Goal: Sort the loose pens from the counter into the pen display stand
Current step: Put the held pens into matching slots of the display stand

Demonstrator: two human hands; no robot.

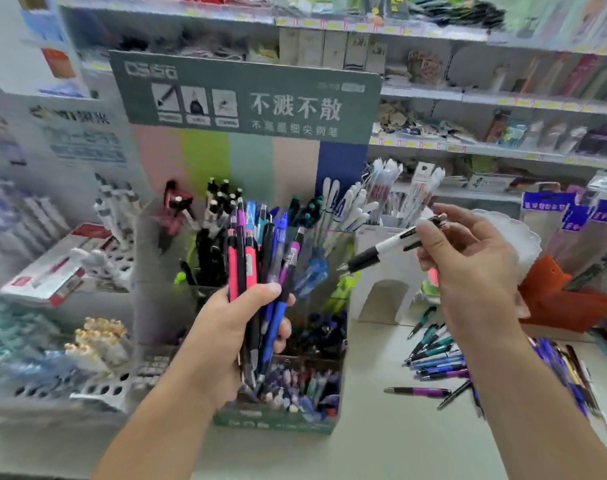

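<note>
Our left hand (226, 327) grips a bundle of mixed pens (257, 271) upright before the green pen display stand (278, 419), likely as stock for sorting. Our right hand (468, 258) pinches one black-and-white pen (381, 251), tip aimed toward the stand's compartments. More loose pens (437, 362) lie on the counter (381, 441) beside the stand.

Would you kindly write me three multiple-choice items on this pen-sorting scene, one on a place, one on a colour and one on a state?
1. Where do the loose pens lie?
A. on the pale counter, right of the green cardboard pen display stand
B. on a top shelf
C. on the floor

2. What colours is the single pen in the right hand?
A. all red
B. white barrel, black grip
C. yellow

3. What is the left hand doing?
A. resting flat
B. hanging idle
C. gripping a mixed bundle of pens

Answers: 1 A, they lie scattered on the counter beside the stand; 2 B, both colours show; 3 C, its fingers curl round the bundle.
</note>
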